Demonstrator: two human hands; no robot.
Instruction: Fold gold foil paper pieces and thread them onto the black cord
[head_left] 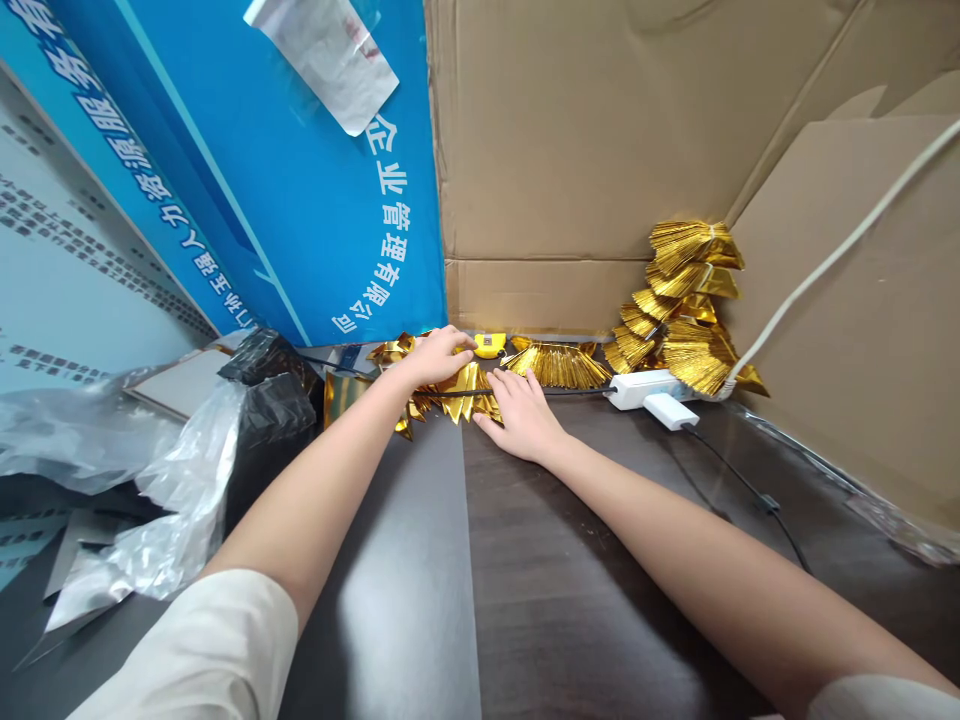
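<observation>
My left hand (441, 355) reaches to the back of the table, resting over pleated gold foil paper (466, 392). Its fingers stretch toward a small yellow tape measure (490, 346) just beyond them, and no grip on anything shows. To its right, my right hand (523, 414) lies palm down with fingers apart. Those fingertips touch or nearly touch the foil and a black cable that runs across it. A second fan of gold foil (559, 364) spreads beyond the right hand. Part of the foil is hidden under my left hand.
Several gold foil fans (679, 310) are stacked in the right back corner. A white power strip (651, 389) with a plugged-in adapter (670, 411) sits before them. Cardboard (547, 150) and a blue printed board (300, 180) stand behind. Plastic bags (225, 430) lie left.
</observation>
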